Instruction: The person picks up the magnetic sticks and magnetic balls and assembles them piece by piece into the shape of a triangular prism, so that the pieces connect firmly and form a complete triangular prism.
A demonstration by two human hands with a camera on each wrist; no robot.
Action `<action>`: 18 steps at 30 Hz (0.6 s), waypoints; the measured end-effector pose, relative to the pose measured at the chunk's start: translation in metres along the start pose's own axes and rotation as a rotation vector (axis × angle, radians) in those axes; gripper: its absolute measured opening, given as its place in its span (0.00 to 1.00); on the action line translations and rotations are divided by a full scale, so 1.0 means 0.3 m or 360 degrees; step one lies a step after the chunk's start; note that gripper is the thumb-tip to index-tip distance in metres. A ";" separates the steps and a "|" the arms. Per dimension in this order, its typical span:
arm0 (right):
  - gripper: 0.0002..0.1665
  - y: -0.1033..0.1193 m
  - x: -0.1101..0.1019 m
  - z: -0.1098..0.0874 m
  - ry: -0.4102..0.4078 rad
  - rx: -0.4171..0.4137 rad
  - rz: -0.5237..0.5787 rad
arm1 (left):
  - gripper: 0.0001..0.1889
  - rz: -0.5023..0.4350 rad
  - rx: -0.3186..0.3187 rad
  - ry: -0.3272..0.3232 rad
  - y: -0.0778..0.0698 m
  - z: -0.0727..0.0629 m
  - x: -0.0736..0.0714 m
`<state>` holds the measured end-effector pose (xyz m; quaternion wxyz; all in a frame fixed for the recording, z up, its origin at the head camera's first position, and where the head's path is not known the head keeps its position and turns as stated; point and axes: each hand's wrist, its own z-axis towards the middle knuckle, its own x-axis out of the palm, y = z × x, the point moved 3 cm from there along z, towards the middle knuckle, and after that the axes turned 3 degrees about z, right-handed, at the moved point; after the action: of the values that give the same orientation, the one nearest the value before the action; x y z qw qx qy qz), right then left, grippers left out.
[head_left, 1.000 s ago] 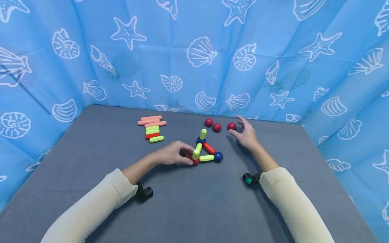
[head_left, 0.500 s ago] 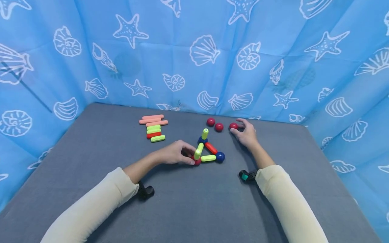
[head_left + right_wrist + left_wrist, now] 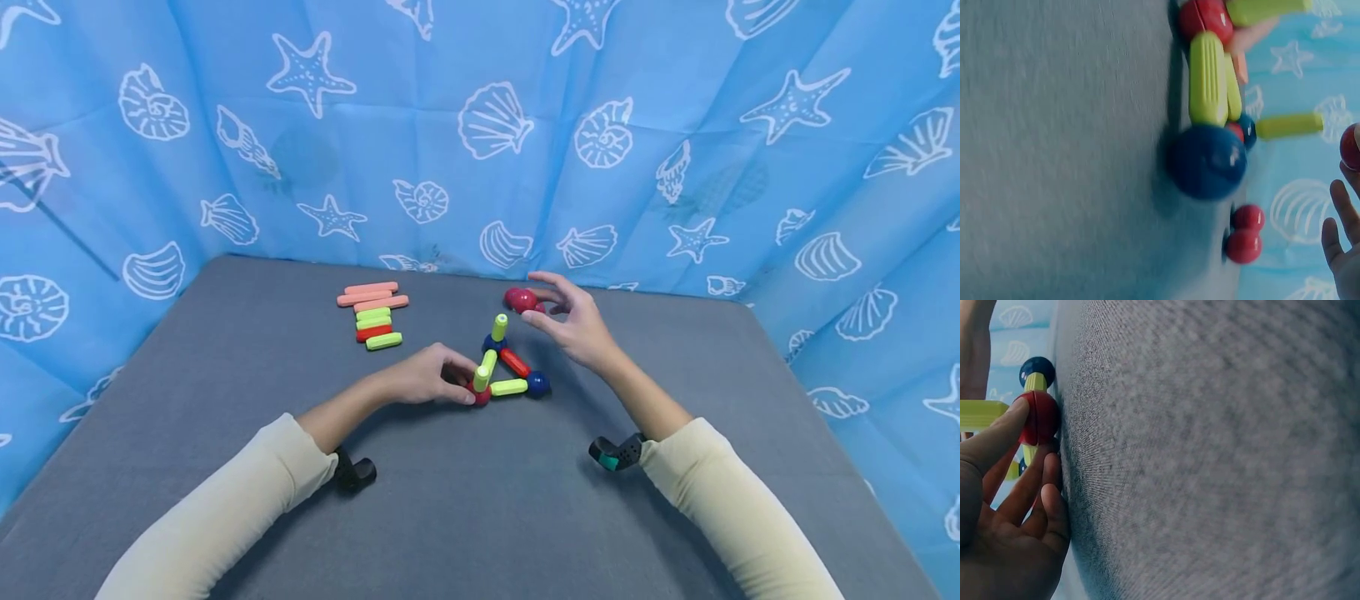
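Right hand (image 3: 576,327) just lifted a red ball (image 3: 527,301) off the bench (image 3: 465,517); pinched, at 1 o'clock from the red corner ball (image 3: 482,396) on the rod-and-ball triangle (image 3: 515,362). Left hand (image 3: 427,377) still pinches that corner. Reads as: triangle steadied, one loose ball now in hand.

Left fingers (image 3: 999,435), right fingers (image 3: 549,325) curled

- Red ball (image 3: 1046,419): plastic-looking, smooth, seamed.
- Blue ball (image 3: 1207,161): plastic-looking, glossy.
- Yellow-green rod (image 3: 1208,81): plastic-looking, grooved lengthwise.
- Grey table cover (image 3: 1210,456): cloth, matt, rough.
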<state>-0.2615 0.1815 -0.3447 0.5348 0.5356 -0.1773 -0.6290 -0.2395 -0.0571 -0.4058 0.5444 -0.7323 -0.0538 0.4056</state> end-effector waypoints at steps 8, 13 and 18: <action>0.30 0.028 0.059 0.005 0.0169 -0.0035 0.0039 | 0.21 -0.0019 0.0034 0.0019 0.005 0.002 0.002; 0.29 0.042 0.067 0.012 0.0180 -0.0012 0.0023 | 0.20 -0.0019 0.0030 0.0020 0.002 0.001 0.001; 0.29 0.045 0.073 0.024 0.0183 0.0020 0.0003 | 0.21 -0.0022 0.0026 0.0017 0.004 0.002 -0.002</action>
<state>-0.2581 0.1550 -0.3420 0.5414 0.5740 -0.1507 -0.5956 -0.2405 -0.0575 -0.4064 0.5533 -0.7297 -0.0527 0.3983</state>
